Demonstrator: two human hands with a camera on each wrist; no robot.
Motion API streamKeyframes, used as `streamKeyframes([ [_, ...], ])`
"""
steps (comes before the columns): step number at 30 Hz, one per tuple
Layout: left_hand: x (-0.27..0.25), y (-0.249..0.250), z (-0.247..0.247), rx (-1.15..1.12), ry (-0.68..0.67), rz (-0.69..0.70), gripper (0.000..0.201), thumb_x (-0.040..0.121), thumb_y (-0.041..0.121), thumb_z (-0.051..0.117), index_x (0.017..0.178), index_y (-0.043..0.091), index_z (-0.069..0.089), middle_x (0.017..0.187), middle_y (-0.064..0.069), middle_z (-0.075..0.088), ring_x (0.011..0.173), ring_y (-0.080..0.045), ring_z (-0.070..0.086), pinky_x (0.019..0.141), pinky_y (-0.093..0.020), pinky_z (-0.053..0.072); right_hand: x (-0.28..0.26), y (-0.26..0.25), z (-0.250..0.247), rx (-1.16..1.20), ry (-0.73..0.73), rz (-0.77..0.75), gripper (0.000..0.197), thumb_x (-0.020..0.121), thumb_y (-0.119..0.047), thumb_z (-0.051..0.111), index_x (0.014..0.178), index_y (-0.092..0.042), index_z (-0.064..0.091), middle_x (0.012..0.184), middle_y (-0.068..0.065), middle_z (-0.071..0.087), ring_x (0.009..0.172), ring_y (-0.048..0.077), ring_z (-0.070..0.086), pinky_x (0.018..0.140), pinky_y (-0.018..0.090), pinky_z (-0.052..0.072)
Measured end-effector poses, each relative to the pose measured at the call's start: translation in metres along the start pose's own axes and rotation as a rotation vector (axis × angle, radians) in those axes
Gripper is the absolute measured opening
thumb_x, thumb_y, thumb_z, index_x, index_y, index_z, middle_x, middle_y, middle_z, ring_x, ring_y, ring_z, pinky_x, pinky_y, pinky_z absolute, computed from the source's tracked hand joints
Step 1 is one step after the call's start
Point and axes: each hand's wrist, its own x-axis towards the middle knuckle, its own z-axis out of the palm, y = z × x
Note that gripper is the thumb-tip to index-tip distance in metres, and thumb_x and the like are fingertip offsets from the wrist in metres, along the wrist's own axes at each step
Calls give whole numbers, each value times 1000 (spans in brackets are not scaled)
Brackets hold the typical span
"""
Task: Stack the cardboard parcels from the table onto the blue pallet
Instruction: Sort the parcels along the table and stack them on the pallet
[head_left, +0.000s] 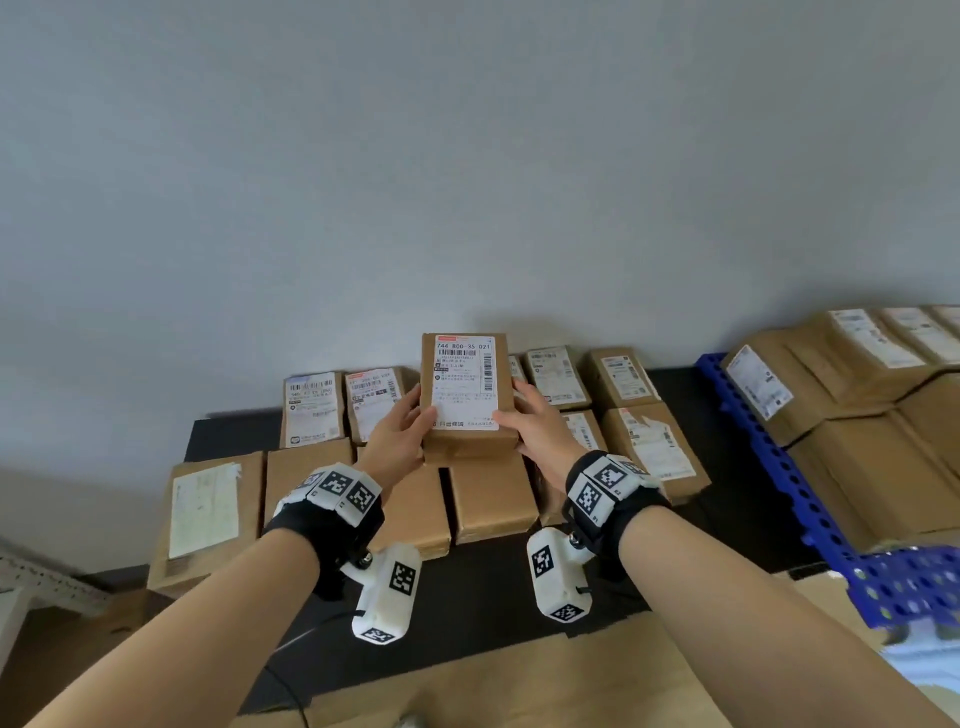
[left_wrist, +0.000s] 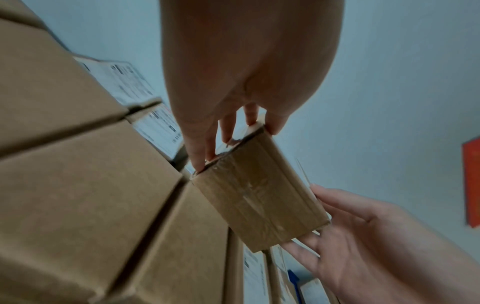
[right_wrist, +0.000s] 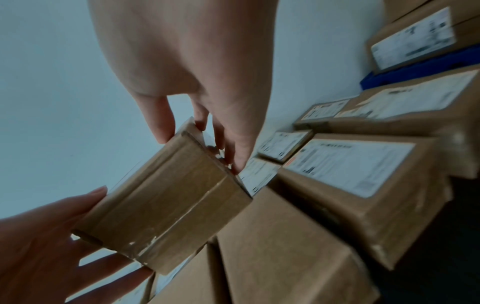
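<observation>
A small cardboard parcel (head_left: 465, 395) with a white shipping label is held up above the table, between both hands. My left hand (head_left: 402, 434) grips its left side, thumb on the label face and fingers underneath. My right hand (head_left: 530, 423) grips its right side the same way. The left wrist view shows the parcel (left_wrist: 259, 191) from below, with left fingers (left_wrist: 207, 148) on one end and the right hand (left_wrist: 358, 232) at the other. In the right wrist view the parcel (right_wrist: 166, 201) sits between the two hands. The blue pallet (head_left: 769, 462) lies to the right.
Several cardboard parcels (head_left: 493, 499) lie in rows on the black table (head_left: 519, 587) under my hands. Larger stacked boxes (head_left: 857, 395) fill the pallet on the right. A grey wall stands behind the table. A flat cardboard sheet (head_left: 545, 680) lies at the near edge.
</observation>
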Motion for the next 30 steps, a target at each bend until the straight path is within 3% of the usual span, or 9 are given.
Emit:
streamKeyframes([
  [2, -6, 0, 28, 14, -36, 1, 50, 98, 30, 45, 145, 33, 29, 132, 2, 54, 106, -12, 56, 82, -31, 46, -15, 8, -28, 47, 34, 4, 60, 90, -8, 56, 143, -26, 36, 135, -2, 55, 123, 19, 52, 105, 42, 41],
  [5, -18, 1, 74, 57, -87, 2, 49, 97, 31, 45, 144, 35, 31, 134, 2, 52, 119, -18, 49, 91, -39, 43, -43, 18, -74, 90, 73, -10, 58, 91, -5, 54, 143, -23, 35, 128, -5, 54, 121, 18, 53, 99, 34, 45],
  [9, -40, 1, 143, 74, -141, 19, 48, 98, 27, 45, 143, 34, 31, 132, 2, 52, 118, -19, 49, 94, -41, 44, -80, 38, -136, 126, 140, -28, 55, 90, -7, 56, 136, -31, 38, 137, 0, 51, 122, 21, 53, 103, 46, 44],
  [11, -51, -1, 178, 91, -162, 27, 48, 98, 28, 45, 143, 34, 30, 134, 2, 51, 118, -19, 49, 99, -44, 43, -99, 47, -169, 141, 176, -25, 58, 91, -6, 55, 141, -27, 34, 135, 0, 51, 122, 23, 53, 102, 47, 45],
  [15, -77, -4, 252, 92, -198, 39, 48, 98, 27, 43, 145, 30, 29, 130, 3, 52, 104, -13, 54, 83, -32, 47, -134, 68, -235, 155, 215, -39, 60, 90, -6, 56, 142, -26, 34, 137, 2, 52, 120, 19, 54, 102, 44, 46],
  [20, -101, -10, 332, 78, -225, 25, 47, 98, 25, 44, 143, 31, 31, 121, 4, 57, 90, -9, 55, 85, -36, 48, -173, 88, -307, 146, 266, -37, 56, 91, -3, 53, 141, -20, 36, 136, 4, 53, 122, 20, 53, 105, 42, 43],
  [22, -108, -9, 361, 74, -241, 18, 48, 98, 24, 44, 144, 30, 30, 127, 0, 55, 92, -10, 57, 79, -32, 51, -185, 93, -332, 131, 282, -45, 55, 92, -2, 52, 142, -19, 35, 136, 3, 52, 123, 21, 52, 105, 41, 43],
  [26, -117, -7, 406, 124, -287, 30, 48, 99, 23, 41, 145, 30, 27, 119, 2, 56, 91, -9, 57, 66, -23, 48, -195, 104, -374, 81, 321, -63, 56, 91, -3, 53, 142, -20, 37, 136, 2, 54, 122, 20, 52, 105, 43, 42],
  [30, -111, -5, 438, 162, -304, 20, 53, 98, 24, 44, 147, 32, 24, 128, 2, 55, 106, -16, 56, 78, -29, 49, -198, 110, -405, 90, 340, -73, 56, 92, -2, 52, 144, -16, 35, 136, 3, 54, 121, 18, 53, 104, 41, 44],
])
